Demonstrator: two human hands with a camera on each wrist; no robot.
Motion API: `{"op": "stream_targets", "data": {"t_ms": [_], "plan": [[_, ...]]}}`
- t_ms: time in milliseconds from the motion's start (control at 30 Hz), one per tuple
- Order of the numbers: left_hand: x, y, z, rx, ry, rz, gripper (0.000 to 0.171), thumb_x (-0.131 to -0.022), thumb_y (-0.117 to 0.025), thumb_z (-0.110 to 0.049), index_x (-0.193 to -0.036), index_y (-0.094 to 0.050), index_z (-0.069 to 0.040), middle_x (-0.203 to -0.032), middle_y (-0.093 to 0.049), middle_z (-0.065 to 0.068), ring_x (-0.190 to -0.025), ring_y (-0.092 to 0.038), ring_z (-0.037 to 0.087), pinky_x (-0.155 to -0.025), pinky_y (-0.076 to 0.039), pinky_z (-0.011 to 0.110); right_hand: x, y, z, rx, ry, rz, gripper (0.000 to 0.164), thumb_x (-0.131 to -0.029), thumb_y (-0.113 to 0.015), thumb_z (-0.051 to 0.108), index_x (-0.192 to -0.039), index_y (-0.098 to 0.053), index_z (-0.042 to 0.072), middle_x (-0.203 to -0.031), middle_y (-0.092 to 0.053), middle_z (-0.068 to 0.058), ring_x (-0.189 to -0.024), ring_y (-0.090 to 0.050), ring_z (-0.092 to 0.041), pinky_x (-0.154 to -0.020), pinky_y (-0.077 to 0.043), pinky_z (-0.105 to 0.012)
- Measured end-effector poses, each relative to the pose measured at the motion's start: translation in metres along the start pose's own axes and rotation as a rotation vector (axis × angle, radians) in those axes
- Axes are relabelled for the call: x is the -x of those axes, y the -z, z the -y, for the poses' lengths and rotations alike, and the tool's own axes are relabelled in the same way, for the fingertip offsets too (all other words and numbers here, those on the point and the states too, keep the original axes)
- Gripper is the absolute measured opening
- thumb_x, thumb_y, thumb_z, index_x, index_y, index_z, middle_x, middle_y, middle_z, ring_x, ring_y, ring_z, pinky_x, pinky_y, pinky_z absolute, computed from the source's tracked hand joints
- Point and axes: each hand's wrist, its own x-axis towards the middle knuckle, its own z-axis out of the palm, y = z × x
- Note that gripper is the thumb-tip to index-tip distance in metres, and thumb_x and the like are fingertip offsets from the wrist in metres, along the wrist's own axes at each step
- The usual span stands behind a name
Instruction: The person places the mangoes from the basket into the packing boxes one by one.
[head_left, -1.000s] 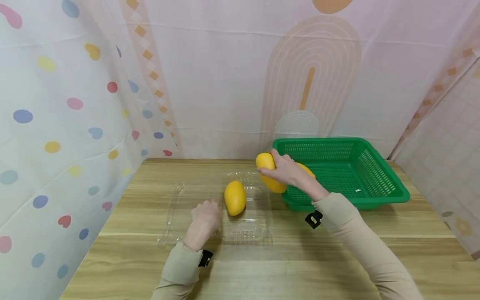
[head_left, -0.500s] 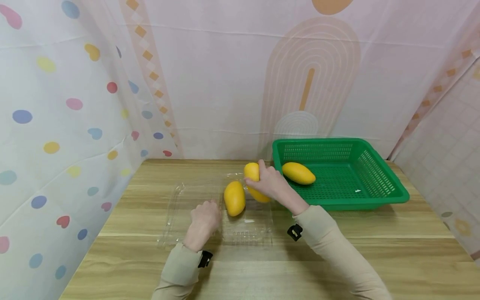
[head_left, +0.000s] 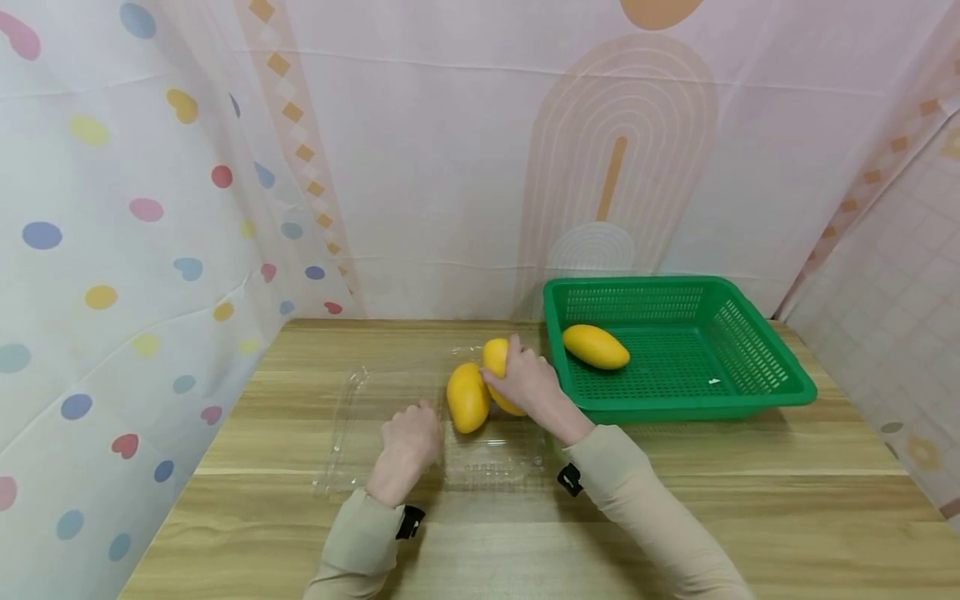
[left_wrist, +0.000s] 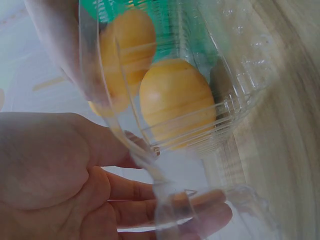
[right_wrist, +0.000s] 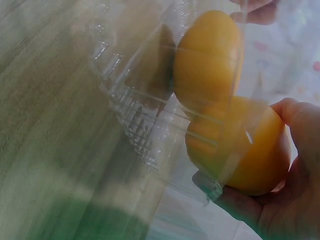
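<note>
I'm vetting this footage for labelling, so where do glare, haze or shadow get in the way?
Head: bright, mostly sharp, though the clear container nearly vanishes against the table; left wrist: hazy, with glints on the plastic around the unheld mango; right wrist: hazy and dimmer, bright glints on the container's ridges, a soft shadow on the table.

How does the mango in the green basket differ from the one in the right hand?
The basket mango lies loose in the green basket; the held mango is gripped by the right hand. In the head view, the basket mango is uncovered, while fingers partly hide the held mango. The basket mango lies alone; the held mango is next to another mango at the clear container. Both are yellow.
</note>
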Motion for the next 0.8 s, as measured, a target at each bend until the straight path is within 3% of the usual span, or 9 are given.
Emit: {"op": "stream_targets", "data": {"t_ms": [500, 800], "plan": [[0.001, -0.001, 0.001, 0.005, -0.004, 0.011, 0.034, -0.098, -0.047, -0.024, -0.113, -0.055, 0.005, -0.095, -0.066, 0.023, -0.087, -0.066, 0.040, -0.074, -0.055, 0.049, -0.001, -0.021, 0.003, -0.010, -0.062, -0.031, 0.069, -0.090, -0.057, 0.050, -0.120, -0.044, -0.011, -0.096, -0.064, -0.026, -0.080, -0.066, -0.034, -0.067, -0.056, -0.040], [0.001, -0.001, 0.001, -0.013, -0.012, 0.023, 0.032, -0.098, -0.047, -0.022, -0.114, -0.054, 0.005, -0.092, -0.064, 0.020, -0.085, -0.065, 0.038, -0.073, -0.054, 0.048, 0.003, -0.024, 0.009, 0.011, -0.057, -0.055, 0.079, -0.092, -0.057, 0.044, -0.135, -0.032, -0.017, -0.124, -0.053, -0.033, -0.098, -0.063, -0.040, -0.086, -0.054, -0.045]]}}
